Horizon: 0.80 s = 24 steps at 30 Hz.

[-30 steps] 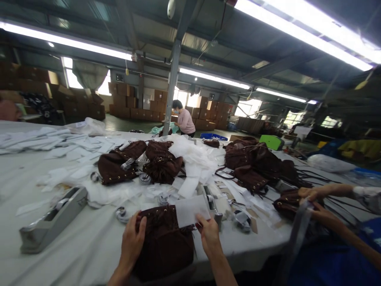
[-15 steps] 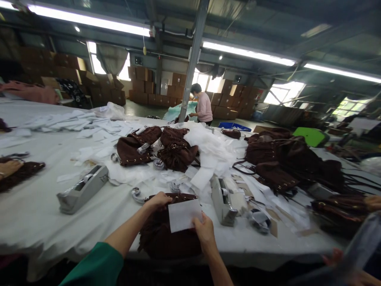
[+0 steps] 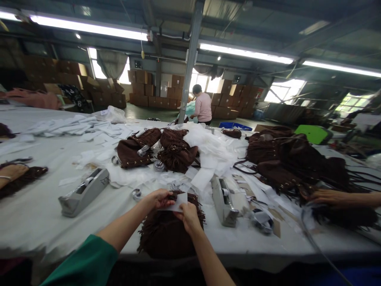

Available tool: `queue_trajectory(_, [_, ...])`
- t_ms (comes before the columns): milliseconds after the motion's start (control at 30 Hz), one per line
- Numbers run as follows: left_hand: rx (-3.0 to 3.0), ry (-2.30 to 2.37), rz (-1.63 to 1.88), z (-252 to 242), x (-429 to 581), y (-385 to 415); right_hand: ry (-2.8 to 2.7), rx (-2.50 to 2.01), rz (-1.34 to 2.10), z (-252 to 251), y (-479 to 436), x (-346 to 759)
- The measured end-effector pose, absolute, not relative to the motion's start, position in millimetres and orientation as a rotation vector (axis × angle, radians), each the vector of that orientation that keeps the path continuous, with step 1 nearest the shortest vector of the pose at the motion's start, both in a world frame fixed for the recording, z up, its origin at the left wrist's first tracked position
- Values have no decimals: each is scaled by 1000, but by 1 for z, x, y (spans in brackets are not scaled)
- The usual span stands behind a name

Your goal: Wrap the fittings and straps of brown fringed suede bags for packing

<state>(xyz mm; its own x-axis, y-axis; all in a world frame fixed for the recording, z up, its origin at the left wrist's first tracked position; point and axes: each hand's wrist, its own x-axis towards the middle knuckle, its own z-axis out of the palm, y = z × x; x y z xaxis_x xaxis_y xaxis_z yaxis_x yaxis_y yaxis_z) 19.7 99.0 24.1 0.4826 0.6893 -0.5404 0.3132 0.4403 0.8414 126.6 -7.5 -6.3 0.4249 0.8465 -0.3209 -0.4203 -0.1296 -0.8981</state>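
A dark brown fringed bag with metal eyelets lies flat at the table's front edge, below my hands. Over its top edge is a small white sheet, perhaps paper or thin foam. My right hand pinches the sheet's lower right part between thumb and fingers. At the sheet's left end, my left hand has its fingers closed on it. Grey tape dispensers stand on both sides, one to the left and one close to the right.
Brown bags and a heap of white sheets lie behind. More bags are piled right. Co-workers' hands work at the left and right. A metal post rises behind the table, near a person in pink.
My left hand has gone from the bag's top edge to the sheet. The sheet has moved up and now looks folded or tilted. The right co-worker's hand has reached onto a dark bag.
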Motion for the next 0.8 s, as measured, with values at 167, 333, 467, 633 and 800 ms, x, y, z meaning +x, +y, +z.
queue_trajectory(167, [1121,1162,280,9,21,71,-343,-1279,1169,-18,6,120])
queue_trajectory(333, [1189,1195,383,-1,12,63,-320,-1279,1112,-38,13,121])
queue_trajectory(467, [1131,1231,567,-10,-20,63,-337,-1231,1113,-47,12,125])
queue_trajectory(633, [973,1130,567,-17,-36,54,-396,-1218,1118,-50,8,128])
queue_trajectory(800, [881,996,453,-26,-2,59,-534,-1292,1049,-50,4,130])
